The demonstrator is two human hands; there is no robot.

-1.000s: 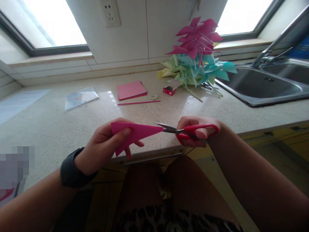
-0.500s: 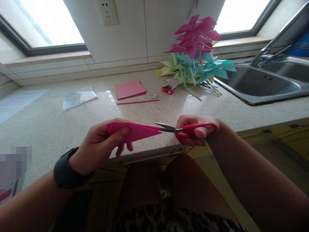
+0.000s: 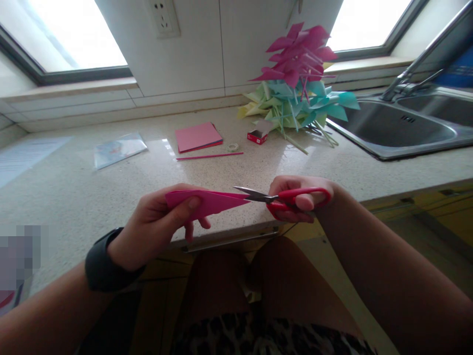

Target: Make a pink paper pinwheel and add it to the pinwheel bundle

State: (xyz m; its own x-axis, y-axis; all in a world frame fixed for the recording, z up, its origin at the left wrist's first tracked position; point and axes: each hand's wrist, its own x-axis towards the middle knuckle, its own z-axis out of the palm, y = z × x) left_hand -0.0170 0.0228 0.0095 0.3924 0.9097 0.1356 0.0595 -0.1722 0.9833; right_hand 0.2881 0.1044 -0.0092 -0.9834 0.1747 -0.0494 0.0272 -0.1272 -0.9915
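Folded into a triangle, a bright pink sheet of paper points its narrow tip to the right. My left hand pinches its wide end, thumb on top and fingers behind. Red-handled scissors are in my right hand, with fingers through the loops. Their blades are parted and meet the paper's tip; whether the tip lies between them or just against the lower blade I cannot tell. Both hands are above the counter's front edge.
On the speckled counter lie a stack of coloured paper, a pink stick, a tape roll, a small red box and a plastic packet. Paper pinwheels are heaped beside the metal sink.
My left hand and the pink paper have shifted slightly right, toward the scissors. The blades remain parted at the tip, and the camera view has moved a little.
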